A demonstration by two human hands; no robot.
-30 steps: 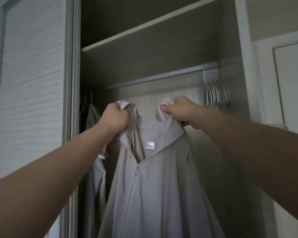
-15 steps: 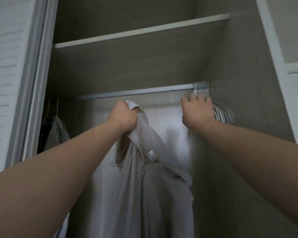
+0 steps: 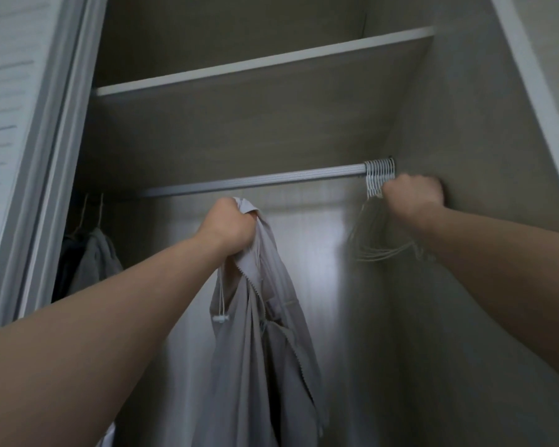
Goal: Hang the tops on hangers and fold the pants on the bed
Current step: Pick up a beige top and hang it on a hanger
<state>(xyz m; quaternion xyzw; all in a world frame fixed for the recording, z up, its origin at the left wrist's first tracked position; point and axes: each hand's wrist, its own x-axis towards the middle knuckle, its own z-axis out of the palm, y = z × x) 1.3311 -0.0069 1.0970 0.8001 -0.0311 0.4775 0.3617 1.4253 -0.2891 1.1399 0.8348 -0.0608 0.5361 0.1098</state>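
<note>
Overhead, wardrobe rail (image 3: 255, 182) with bunched hangers (image 3: 380, 171)

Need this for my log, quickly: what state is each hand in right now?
Left hand: closed, gripping the beige jacket by its collar.
Right hand: closed around the white hangers on the rod.

We saw a dim, grey picture. A soft sheen lay on the closet's back wall (image 3: 320, 246), while the lower right sank into shadow. Blur smeared the right hand (image 3: 412, 196) and the hangers (image 3: 373, 240). The door frame (image 3: 62, 156) leaned at the left edge.
</note>
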